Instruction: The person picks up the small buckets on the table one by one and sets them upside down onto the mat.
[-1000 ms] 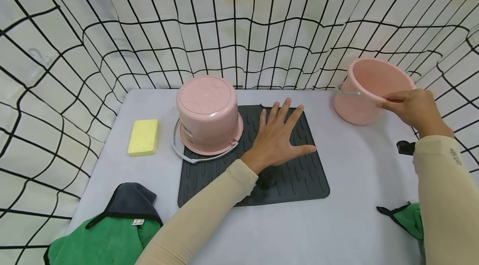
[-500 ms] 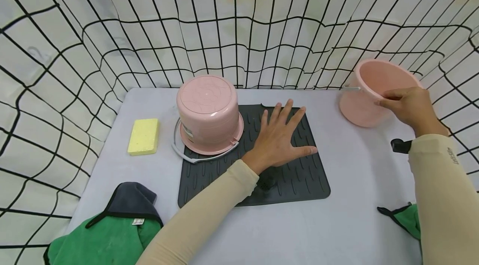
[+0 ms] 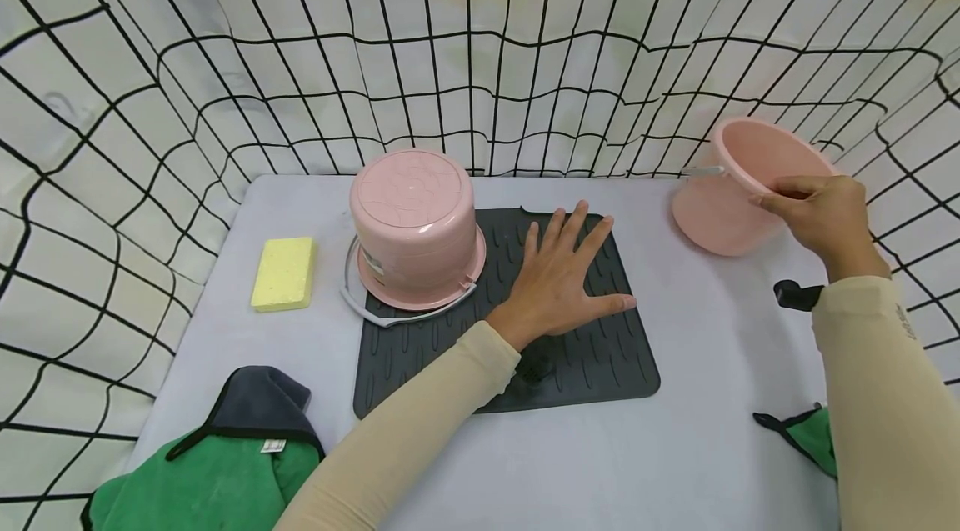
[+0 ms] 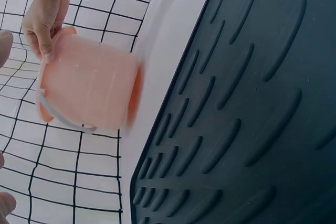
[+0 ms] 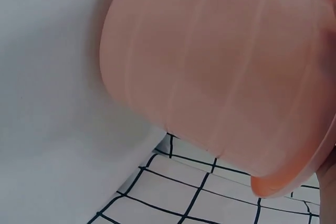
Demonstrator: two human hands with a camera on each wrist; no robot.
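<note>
Right hand [image 3: 825,218] pinches pink bucket [image 3: 716,218] by its rim

Head view: the bucket, mouth up, is at the right of a white table [image 3: 720,448]. The left hand [image 3: 553,281], fingers spread, is over a dark mat [image 3: 600,368] near an upside-down pail [image 3: 412,231].

Left wrist view: the bucket is past the mat's edge.

Right wrist view: its base is close to the table.
</note>
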